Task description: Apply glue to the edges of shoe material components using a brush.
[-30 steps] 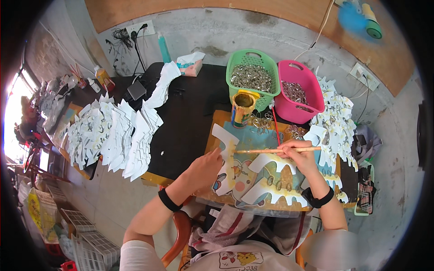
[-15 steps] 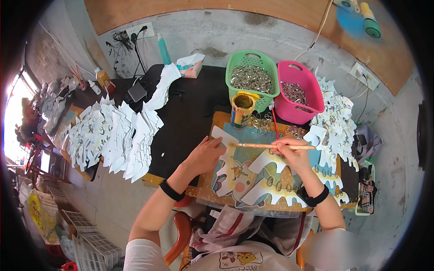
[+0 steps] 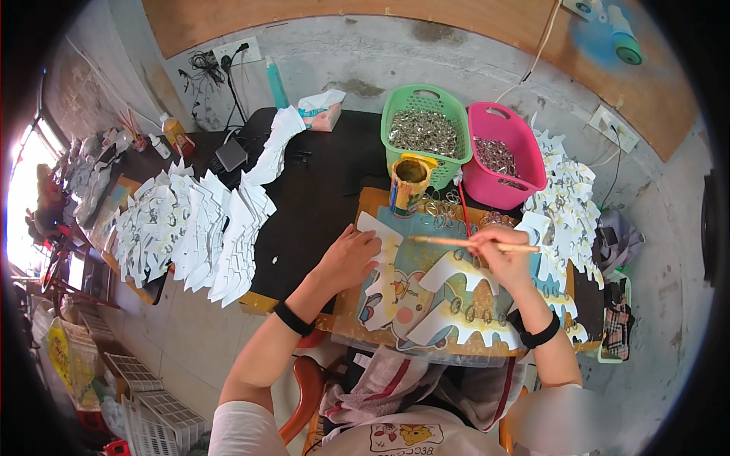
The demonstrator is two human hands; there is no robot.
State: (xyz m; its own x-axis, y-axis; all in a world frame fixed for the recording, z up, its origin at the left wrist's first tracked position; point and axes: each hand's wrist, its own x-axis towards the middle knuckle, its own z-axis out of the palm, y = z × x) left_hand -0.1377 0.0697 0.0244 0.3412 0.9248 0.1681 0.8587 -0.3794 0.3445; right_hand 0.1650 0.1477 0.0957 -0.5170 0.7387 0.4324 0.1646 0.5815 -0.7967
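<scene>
My right hand [image 3: 503, 258] is closed around the wooden handle of a paintbrush [image 3: 441, 242], held level above the work board. Its bristle end points left, just right of a white jagged-edged cutout [image 3: 386, 251] smeared with yellow. My left hand [image 3: 348, 257] lies with its fingers out flat over the left edge of that cutout, nothing gripped. Two more white cutouts, one [image 3: 460, 273] behind the other [image 3: 464, 323], lie to the right with yellow smears and metal rings along them. Beyond the brush stands an open tin [image 3: 409, 186] with a brownish, smeared rim.
Behind the tin stand a green basket [image 3: 426, 125] and a pink basket [image 3: 506, 156], both holding metal rings. Loose rings [image 3: 441, 211] lie beside a red stick [image 3: 463, 201]. White cutouts pile up at right [image 3: 563, 205] and left [image 3: 243, 243]. A tissue pack [image 3: 323, 114] sits farther back.
My right hand has drawn the brush slightly right, so its bristles have come away from the cutout. My left hand stays at the cutout, its fingers shifted a little.
</scene>
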